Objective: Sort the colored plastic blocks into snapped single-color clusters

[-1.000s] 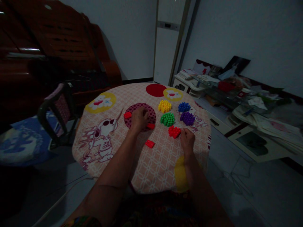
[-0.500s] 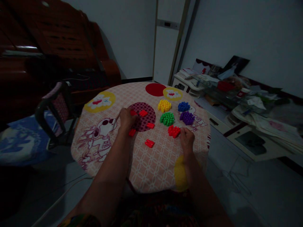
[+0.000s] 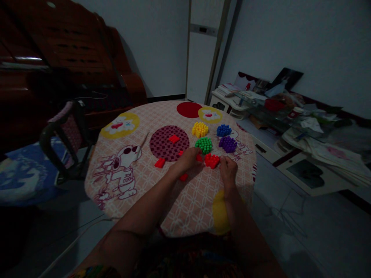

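Observation:
My left hand (image 3: 190, 157) is closed on a small red plastic piece (image 3: 198, 158), just left of a knobbly red cluster (image 3: 212, 161) of joined pieces. The fingers of my right hand (image 3: 228, 168) pinch the cluster's right side. Loose red plastic pieces lie around my left hand: one (image 3: 174, 139) on the dark checked circle, another (image 3: 159, 163) at the circle's lower edge, and one (image 3: 183, 177) partly hidden under my left wrist. Beyond the red cluster sit a green cluster (image 3: 204, 145), a purple cluster (image 3: 228, 144), a blue cluster (image 3: 224, 130) and a yellow cluster (image 3: 199, 129).
A patterned cloth covers the round table (image 3: 185, 214). To the left stands a folding chair (image 3: 69, 131), with a wooden sofa (image 3: 72, 54) behind it. On the right, a low cabinet (image 3: 304, 173) carries papers and clutter. A tall white unit (image 3: 203, 61) stands at the back.
My left hand has picked up the red piece from the circle's left side and carried it right, beside the red cluster. My right hand keeps its hold on the cluster.

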`<state>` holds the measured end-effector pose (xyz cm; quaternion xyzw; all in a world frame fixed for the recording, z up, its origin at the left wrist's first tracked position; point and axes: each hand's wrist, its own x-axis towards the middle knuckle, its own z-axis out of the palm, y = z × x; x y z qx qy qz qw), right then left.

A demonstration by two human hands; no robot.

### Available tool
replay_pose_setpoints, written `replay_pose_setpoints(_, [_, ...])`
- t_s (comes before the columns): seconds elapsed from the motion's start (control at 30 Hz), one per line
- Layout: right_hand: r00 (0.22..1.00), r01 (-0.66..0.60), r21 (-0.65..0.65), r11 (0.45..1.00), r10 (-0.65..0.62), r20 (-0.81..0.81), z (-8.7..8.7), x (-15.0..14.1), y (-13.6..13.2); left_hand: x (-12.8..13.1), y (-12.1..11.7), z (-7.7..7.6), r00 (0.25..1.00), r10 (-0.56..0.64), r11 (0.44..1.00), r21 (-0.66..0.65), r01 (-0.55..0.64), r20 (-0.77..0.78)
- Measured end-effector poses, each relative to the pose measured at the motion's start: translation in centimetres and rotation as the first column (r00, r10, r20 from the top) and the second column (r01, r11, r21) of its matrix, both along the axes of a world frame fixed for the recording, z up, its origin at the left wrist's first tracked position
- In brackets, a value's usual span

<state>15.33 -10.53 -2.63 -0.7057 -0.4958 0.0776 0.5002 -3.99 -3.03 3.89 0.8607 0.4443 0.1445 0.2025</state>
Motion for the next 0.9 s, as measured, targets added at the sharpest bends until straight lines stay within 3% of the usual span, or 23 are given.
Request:
replay_pose_setpoints(0.2, [1.000, 0.008, -0.015, 1.000, -0.008, -0.012, 0.4, -0.1, -0.1, 1.5, -0.7, -1.1, 1.000, -0.013, 0.997, -0.072, 0.013, 0.007])
replay_pose_setpoints(0.5, [1.000, -0.004, -0.007, 1.000, 0.004, -0.005, 0.5, -0.2, -0.1, 2.0, -1.0, -1.4, 0.998, 0.020, 0.996, -0.083, -0.015, 0.061])
replay_pose_setpoints(0.7, [1.000, -0.001, -0.010, 1.000, 0.001, -0.004, 0.4, -0.1, -0.1, 0.1, 0.3, -0.7, 0.996, -0.014, 0.998, -0.057, 0.019, 0.090])
replay_pose_setpoints(0.8, [1.000, 0.002, -0.010, 1.000, -0.002, -0.012, 0.2, -0.1, 0.0, -2.6, 2.0, 0.4, 0.992, 0.064, 0.997, -0.044, -0.059, 0.112])
replay_pose_setpoints(0.9, [1.000, -0.001, -0.020, 1.000, 0.000, -0.024, 0.3, -0.1, -0.1, -5.3, 4.3, 0.5, 0.943, 0.304, 0.949, 0.048, -0.313, 0.138])
